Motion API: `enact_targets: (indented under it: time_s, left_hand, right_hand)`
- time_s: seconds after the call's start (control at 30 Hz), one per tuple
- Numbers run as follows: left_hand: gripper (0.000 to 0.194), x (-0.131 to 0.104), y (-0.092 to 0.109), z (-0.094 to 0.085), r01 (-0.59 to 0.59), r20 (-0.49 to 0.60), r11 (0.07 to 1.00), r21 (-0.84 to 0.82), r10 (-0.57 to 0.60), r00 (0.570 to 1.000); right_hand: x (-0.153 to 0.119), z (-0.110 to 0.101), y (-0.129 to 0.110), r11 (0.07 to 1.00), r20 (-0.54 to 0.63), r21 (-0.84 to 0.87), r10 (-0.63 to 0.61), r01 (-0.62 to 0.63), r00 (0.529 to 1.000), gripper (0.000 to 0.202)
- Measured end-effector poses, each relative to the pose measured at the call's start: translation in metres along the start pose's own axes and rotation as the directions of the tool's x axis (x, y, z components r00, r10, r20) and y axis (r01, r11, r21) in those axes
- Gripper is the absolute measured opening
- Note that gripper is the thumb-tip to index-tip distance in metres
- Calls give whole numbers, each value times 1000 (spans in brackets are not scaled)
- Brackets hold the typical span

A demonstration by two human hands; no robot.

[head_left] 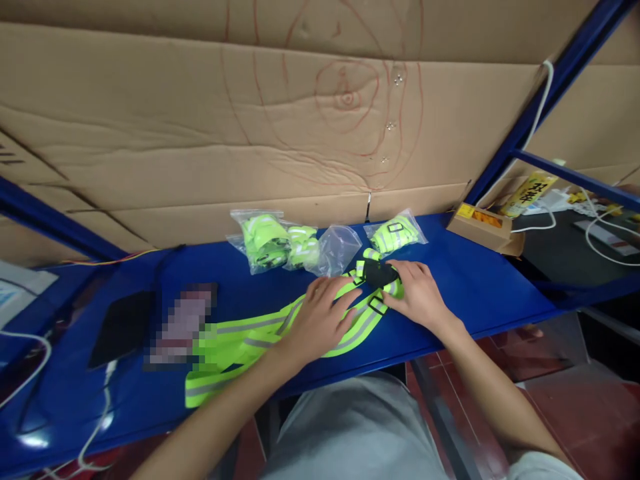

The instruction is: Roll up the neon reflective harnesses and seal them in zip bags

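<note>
A neon-yellow reflective strap harness point(265, 320) with grey stripes and black buckles lies spread on the blue table. My left hand point(323, 317) rests over its straps, palm down with the fingers apart. At the harness's right end, my right hand point(417, 290) has its thumb and fingers around a black piece point(380, 274) and the yellow strap beside it. Behind the hands lie clear bags with folded yellow straps: one bag point(265, 240) at the left, a smaller one point(303, 248) next to it and another point(396, 232) at the right.
An empty-looking clear bag point(340, 247) lies among the filled ones. On the left are a black device point(123, 327) with a white cable and a pixelated object point(183, 327). An open cardboard box point(483, 230) stands at the right, before a cardboard wall point(300, 120).
</note>
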State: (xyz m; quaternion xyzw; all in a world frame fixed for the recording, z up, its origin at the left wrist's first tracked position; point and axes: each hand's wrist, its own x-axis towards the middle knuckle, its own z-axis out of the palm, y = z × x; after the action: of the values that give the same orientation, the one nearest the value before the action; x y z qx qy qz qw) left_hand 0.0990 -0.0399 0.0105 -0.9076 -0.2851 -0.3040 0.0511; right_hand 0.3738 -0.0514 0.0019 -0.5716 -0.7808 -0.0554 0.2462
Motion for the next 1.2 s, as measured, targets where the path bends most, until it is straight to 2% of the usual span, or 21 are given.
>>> enact_targets:
  time_s: [0.1,0.2,0.33,0.4,0.5,0.53,0.63,0.7,0.77,0.97,1.1,1.2]
  left_hand:
    - [37,34,-10,14,-75,54,997,-5,76,996]
    - [36,49,-24,24,-88,93,992,-89,97,991]
    - [33,49,-33,34,-83,102,980,-182,103,989]
    - [31,47,-33,37,-102,128,983,-151,121,984]
    - [33,44,-30,41,-143,195,984,-104,161,967]
    - [31,44,-29,41,-145,211,984,-104,164,964]
    - [22,42,-29,39,-128,228,986,-110,151,962]
    - [16,40,-31,37,-92,242,984,-154,128,962]
    - [17,40,-33,34,-22,263,973,-232,84,961]
    - [29,42,-33,22,198,342,890,-411,-51,938]
    - [29,40,-26,16,282,415,885,-370,-114,903]
    - [34,35,-17,9,302,417,904,-302,-160,895]
  right_hand:
    - [6,-2,-12,993,-19,30,-115,116,993,57]
    - [7,0,-14,989,5,30,-142,142,990,55]
    - [4,5,-18,988,-14,-26,-155,154,988,60]
    - [3,7,-26,981,-37,-102,-167,163,985,71]
    - [4,11,-39,974,10,-167,-156,156,988,77]
    - [5,12,-42,975,32,-176,-132,135,991,72]
    - [9,16,-44,972,99,-221,-56,77,993,41]
    - [9,17,-42,966,145,-241,-57,91,988,30]
    - [8,18,-42,961,162,-248,-83,122,983,34]
    - [2,20,-45,933,120,-298,-171,199,978,34]
    - [8,21,-36,968,153,-190,-136,164,979,32]
    - [17,14,-25,987,162,-90,-119,134,980,37]
